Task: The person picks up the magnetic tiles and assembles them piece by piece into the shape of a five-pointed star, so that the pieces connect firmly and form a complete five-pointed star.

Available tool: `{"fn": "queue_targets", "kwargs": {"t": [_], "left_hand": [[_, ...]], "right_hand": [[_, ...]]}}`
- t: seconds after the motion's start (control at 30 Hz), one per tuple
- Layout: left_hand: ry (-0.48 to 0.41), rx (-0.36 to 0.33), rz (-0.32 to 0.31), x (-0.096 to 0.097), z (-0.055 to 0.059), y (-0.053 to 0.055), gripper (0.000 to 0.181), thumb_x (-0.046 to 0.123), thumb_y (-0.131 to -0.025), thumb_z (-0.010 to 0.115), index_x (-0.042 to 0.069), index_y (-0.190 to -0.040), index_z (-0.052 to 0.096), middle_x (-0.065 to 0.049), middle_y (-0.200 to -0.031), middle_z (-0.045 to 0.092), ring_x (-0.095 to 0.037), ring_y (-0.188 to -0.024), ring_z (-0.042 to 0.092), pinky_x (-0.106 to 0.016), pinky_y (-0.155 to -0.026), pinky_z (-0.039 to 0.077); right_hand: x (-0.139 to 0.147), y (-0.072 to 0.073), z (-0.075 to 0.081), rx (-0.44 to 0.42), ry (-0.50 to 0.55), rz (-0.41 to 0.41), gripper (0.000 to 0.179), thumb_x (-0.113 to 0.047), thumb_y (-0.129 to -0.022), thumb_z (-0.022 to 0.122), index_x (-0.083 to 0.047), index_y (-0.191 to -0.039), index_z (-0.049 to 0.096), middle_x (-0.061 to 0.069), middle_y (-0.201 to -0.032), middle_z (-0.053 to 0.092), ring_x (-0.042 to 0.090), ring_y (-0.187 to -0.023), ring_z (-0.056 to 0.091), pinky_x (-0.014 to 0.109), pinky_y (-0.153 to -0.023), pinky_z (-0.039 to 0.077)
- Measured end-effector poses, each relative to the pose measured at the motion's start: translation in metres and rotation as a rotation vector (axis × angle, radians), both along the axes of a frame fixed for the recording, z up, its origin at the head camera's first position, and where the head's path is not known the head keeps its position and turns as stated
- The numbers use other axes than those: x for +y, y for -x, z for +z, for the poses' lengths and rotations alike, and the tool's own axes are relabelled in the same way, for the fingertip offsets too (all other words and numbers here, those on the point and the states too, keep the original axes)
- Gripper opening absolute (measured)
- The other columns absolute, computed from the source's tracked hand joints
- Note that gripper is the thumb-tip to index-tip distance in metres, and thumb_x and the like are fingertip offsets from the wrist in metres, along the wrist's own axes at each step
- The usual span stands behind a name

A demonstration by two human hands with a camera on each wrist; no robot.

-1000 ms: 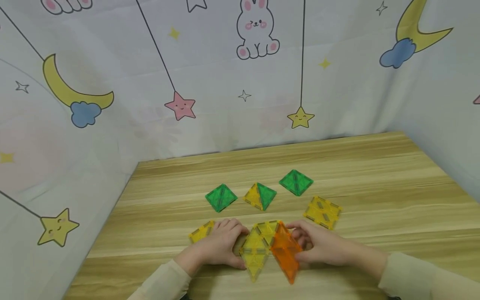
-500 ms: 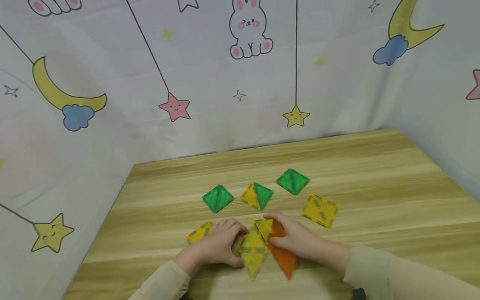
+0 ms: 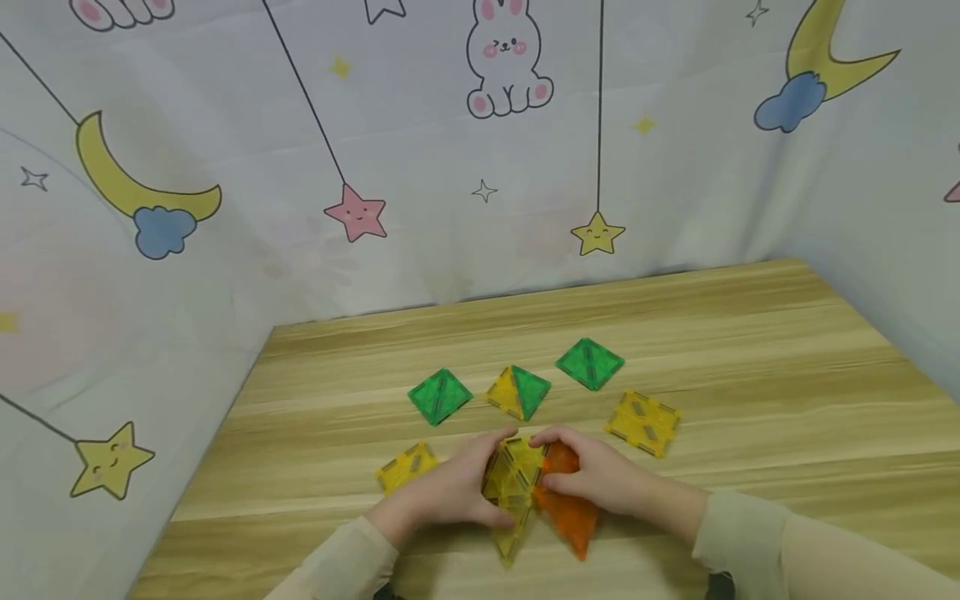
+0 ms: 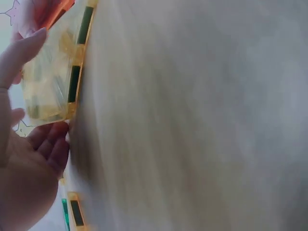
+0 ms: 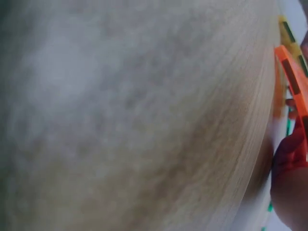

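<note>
Translucent yellow magnetic tiles (image 3: 514,504), joined and tilted up from the table, stand between the hands in the head view. The left hand (image 3: 453,490) grips their left side, its thumb over the front face and its forefinger at the top edge. Joined to them on the right are orange magnetic tiles (image 3: 572,525), which the right hand (image 3: 603,477) grips from the right and above. In the left wrist view, the left thumb lies against a yellow tile (image 4: 48,86). The right wrist view catches only the orange edge (image 5: 292,79) and part of the right hand; its fingertips are partly hidden.
Beyond the hands lie a green diamond (image 3: 440,397), a yellow-and-green diamond (image 3: 519,392) and another green diamond (image 3: 590,364), all flat on the wooden table (image 3: 750,358). Yellow tiles (image 3: 643,424) lie at the right; another yellow piece (image 3: 407,468) is beside the left wrist. A patterned cloth (image 3: 420,167) hangs behind.
The right hand has moved left, over the top of the orange tiles. The left hand has shifted right and up onto the yellow tiles, which now fold closer toward the orange ones.
</note>
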State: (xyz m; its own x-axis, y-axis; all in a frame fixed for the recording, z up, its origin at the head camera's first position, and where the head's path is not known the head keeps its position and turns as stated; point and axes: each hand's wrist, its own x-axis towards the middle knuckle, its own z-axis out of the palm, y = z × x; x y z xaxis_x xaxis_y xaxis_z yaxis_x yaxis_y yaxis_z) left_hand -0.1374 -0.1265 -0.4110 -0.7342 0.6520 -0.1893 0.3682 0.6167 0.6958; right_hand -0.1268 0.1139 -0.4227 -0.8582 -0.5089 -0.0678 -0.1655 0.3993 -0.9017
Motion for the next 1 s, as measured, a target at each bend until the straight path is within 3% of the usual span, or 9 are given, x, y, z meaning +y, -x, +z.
{"fn": "queue_targets", "kwargs": {"t": [0.17,0.33,0.47,0.53,0.7,1.0], "left_hand": [[-0.17,-0.099,0.063,0.003,0.002,-0.004,0.094,0.028,-0.072,0.079,0.024,-0.146,0.02,-0.014,-0.14,0.029,-0.026,-0.124,0.037,-0.046,-0.099,0.032],[-0.228,-0.074,0.091,0.012,0.003,-0.006,0.086,0.017,-0.07,0.074,0.022,-0.141,0.027,-0.011,-0.14,0.026,-0.024,-0.126,0.032,-0.046,-0.102,0.028],[-0.246,-0.054,0.122,0.018,0.001,-0.005,0.078,0.011,-0.068,0.072,0.019,-0.135,0.033,-0.011,-0.136,0.027,-0.024,-0.125,0.032,-0.046,-0.101,0.028],[-0.264,-0.055,0.14,0.02,0.0,-0.004,0.076,0.01,-0.068,0.071,0.019,-0.133,0.034,-0.011,-0.135,0.028,-0.025,-0.123,0.032,-0.046,-0.1,0.029],[-0.294,-0.078,0.169,0.023,-0.005,-0.003,0.075,0.014,-0.068,0.072,0.02,-0.132,0.034,-0.012,-0.134,0.028,-0.025,-0.119,0.035,-0.045,-0.098,0.029],[-0.29,-0.108,0.133,0.022,-0.01,-0.003,0.072,0.021,-0.073,0.074,0.022,-0.132,0.033,-0.008,-0.135,0.03,-0.023,-0.121,0.036,-0.045,-0.101,0.027]], "right_hand": [[0.003,0.001,-0.002,-0.004,0.076,-0.036,0.042,-0.02,-0.084,0.07,-0.016,-0.122,0.052,0.008,-0.122,0.053,0.022,-0.102,0.051,0.04,-0.085,0.04],[0.001,-0.001,-0.002,-0.036,0.181,-0.087,0.043,-0.004,-0.08,0.064,-0.009,-0.12,0.05,0.011,-0.109,0.055,0.022,-0.09,0.052,0.034,-0.076,0.044],[-0.004,-0.003,-0.003,-0.049,0.279,-0.081,0.051,0.006,-0.071,0.052,-0.003,-0.121,0.044,0.013,-0.097,0.052,0.022,-0.082,0.053,0.03,-0.067,0.046],[-0.005,-0.003,-0.004,-0.05,0.307,-0.06,0.055,0.007,-0.068,0.049,-0.002,-0.122,0.039,0.015,-0.101,0.048,0.023,-0.085,0.051,0.029,-0.068,0.045],[-0.005,-0.003,-0.007,-0.041,0.279,-0.021,0.064,0.006,-0.067,0.049,-0.007,-0.126,0.029,0.018,-0.114,0.038,0.025,-0.093,0.046,0.029,-0.074,0.043],[0.001,-0.004,-0.011,0.059,0.096,0.032,0.071,-0.002,-0.07,0.063,-0.008,-0.132,0.027,0.015,-0.114,0.043,0.023,-0.096,0.047,0.028,-0.079,0.042]]}}
